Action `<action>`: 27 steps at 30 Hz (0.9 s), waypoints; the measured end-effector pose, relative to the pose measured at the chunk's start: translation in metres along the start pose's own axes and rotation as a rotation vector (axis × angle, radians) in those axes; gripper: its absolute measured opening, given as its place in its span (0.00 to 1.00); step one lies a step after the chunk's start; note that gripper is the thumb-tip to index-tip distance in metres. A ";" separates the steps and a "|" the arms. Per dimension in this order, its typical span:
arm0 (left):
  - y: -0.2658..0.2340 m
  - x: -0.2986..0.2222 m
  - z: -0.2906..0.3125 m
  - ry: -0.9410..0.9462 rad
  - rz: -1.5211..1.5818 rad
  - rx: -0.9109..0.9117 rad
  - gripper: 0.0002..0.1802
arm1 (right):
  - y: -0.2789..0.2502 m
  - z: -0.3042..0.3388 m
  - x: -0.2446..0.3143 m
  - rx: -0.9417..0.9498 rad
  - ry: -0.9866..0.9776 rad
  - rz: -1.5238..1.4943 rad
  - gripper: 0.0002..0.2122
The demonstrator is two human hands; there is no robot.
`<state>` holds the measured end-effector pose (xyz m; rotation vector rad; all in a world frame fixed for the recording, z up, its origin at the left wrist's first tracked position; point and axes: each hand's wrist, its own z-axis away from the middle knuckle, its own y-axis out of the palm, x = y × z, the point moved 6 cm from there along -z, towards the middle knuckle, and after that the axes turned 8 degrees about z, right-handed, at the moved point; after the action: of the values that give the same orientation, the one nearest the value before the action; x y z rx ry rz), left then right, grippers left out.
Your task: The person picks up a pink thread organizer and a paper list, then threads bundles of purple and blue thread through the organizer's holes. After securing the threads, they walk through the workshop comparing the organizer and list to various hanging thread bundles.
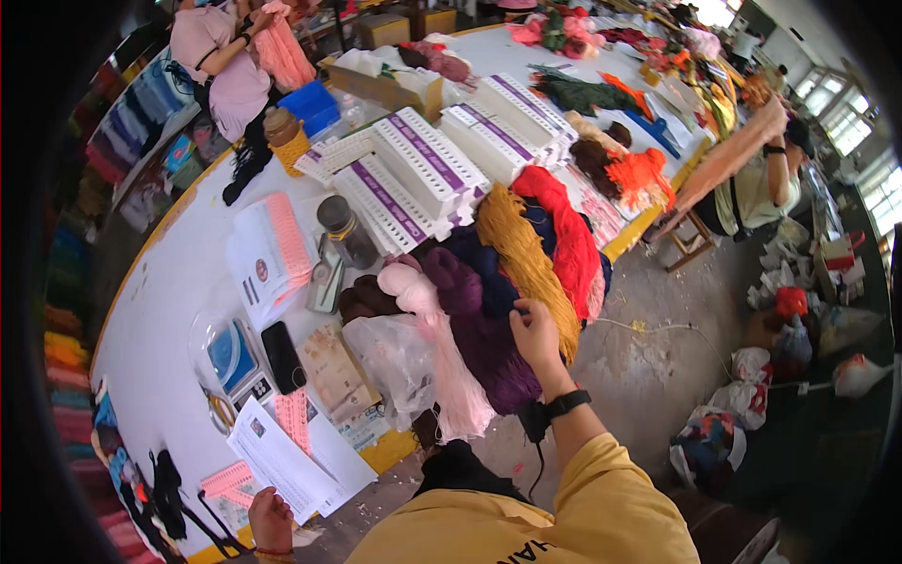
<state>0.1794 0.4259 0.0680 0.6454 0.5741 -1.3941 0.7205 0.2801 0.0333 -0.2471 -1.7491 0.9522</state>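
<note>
My right hand (pixel 536 335), with a dark watch band at the wrist, is over the yarn skeins at the table's near right edge. Its fingers are curled together; whatever is between them is hidden. Under and beside it lie a dark purple skein (pixel 489 352), a mustard skein (pixel 528 258) and a red skein (pixel 573 235). A pale pink skein (pixel 451 362) hangs toward me. At lower left, my left hand (pixel 271 520) is closed at the edge of a printed paper sheet (pixel 282 461). Whether it grips the sheet I cannot tell.
Stacked white cards with purple bands (pixel 427 160) stand mid-table. Nearer are a dark-lidded jar (pixel 343 228), a black phone (pixel 283 357), scissors (pixel 221 411) and a clear plastic bag (pixel 395 362). Two people handle yarn across the table; bags (pixel 709 442) lie on the floor at right.
</note>
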 end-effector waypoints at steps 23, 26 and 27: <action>0.175 0.026 0.047 0.057 0.038 -0.171 0.09 | 0.006 -0.246 -0.094 0.259 0.288 0.443 0.33; 0.179 0.031 0.050 0.048 0.047 -0.220 0.09 | -0.003 -0.241 -0.089 0.074 0.215 0.257 0.28; 0.183 0.031 0.051 0.057 0.043 -0.218 0.09 | -0.010 -0.232 -0.080 -0.006 0.130 0.160 0.27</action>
<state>0.3642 0.3793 0.0957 0.5192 0.7422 -1.2554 0.9578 0.3378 0.0071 -0.4485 -1.6317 1.0220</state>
